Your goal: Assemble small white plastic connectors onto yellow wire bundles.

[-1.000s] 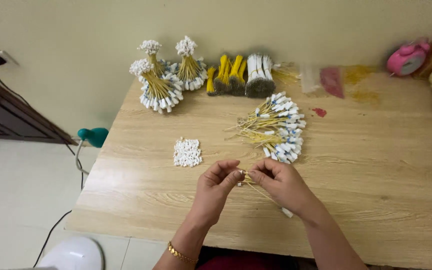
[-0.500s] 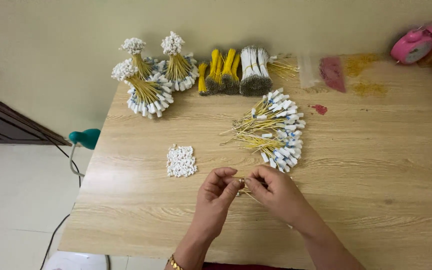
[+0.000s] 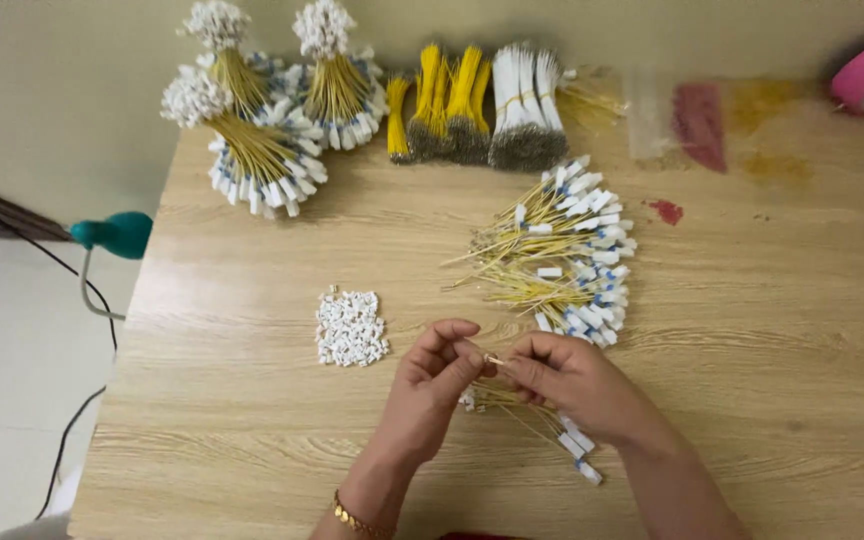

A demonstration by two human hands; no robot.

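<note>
Fitting a connector: left hand (image 3: 430,385) and right hand (image 3: 574,380) pinch the tip of one yellow wire (image 3: 494,359) between their fingertips. White connector pile (image 3: 350,327) just left; loose tagged wires (image 3: 562,258) beyond the right hand. Judged next: seating demands fine alignment.

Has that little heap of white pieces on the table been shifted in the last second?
No. The heap of white pieces keeps its place on the table, left of the loose yellow wires; only the camera moved.
</note>
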